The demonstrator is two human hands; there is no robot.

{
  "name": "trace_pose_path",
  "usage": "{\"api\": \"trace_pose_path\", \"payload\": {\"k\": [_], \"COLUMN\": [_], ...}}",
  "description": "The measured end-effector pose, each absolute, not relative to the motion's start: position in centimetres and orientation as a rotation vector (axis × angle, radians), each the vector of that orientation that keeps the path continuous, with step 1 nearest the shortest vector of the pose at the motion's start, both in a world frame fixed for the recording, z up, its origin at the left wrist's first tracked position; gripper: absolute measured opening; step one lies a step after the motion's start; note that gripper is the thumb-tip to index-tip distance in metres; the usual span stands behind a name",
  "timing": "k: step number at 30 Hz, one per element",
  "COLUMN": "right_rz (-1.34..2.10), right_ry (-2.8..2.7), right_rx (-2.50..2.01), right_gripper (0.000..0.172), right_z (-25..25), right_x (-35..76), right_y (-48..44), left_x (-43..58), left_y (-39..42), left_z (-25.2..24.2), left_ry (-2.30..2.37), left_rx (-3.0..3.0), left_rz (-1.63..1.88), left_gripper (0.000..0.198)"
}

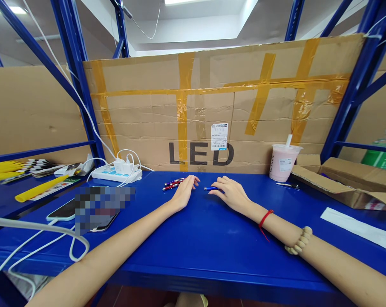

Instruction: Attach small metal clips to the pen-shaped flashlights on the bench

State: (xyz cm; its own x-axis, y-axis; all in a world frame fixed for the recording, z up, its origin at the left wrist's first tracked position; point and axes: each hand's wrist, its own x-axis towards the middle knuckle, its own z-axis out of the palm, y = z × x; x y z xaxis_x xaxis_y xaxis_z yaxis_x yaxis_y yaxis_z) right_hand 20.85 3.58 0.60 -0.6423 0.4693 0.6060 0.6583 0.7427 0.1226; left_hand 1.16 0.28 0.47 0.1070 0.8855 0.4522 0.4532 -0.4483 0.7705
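Observation:
My left hand (183,194) rests on its edge on the blue tabletop, fingers stretched out, holding nothing. Right beside it, on its far left side, lie a few red and blue pens (171,185), partly hidden by the hand. My right hand (229,192) is palm down to the right, its fingers curved over a blue pen (211,188). The pen's end sticks out to the left between thumb and fingers; the rest is covered. A gap of tabletop separates the two hands.
A power strip (116,171) with white cables and phones (63,209) occupies the left. At right stand a pink drink cup (283,162), a dark pen (288,185), an open cardboard box (343,181) and a white strip (361,228). A taped cardboard panel (142,128) closes the back.

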Motion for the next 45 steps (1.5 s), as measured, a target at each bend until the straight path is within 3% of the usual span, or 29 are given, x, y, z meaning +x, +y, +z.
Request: {"api": "trace_pose_path", "payload": {"k": [45], "right_rz": [-0.441], "right_ry": [-2.43], "right_rx": [-0.839], "right_gripper": [0.041], "right_z": [0.56], "right_x": [20.84], "right_y": [3.49], "left_x": [1.41], "left_y": [-0.15], "left_z": [0.85], "left_ry": [1.311], "left_rx": [1.962], "left_rz": [1.28], "left_gripper": [0.045]}}
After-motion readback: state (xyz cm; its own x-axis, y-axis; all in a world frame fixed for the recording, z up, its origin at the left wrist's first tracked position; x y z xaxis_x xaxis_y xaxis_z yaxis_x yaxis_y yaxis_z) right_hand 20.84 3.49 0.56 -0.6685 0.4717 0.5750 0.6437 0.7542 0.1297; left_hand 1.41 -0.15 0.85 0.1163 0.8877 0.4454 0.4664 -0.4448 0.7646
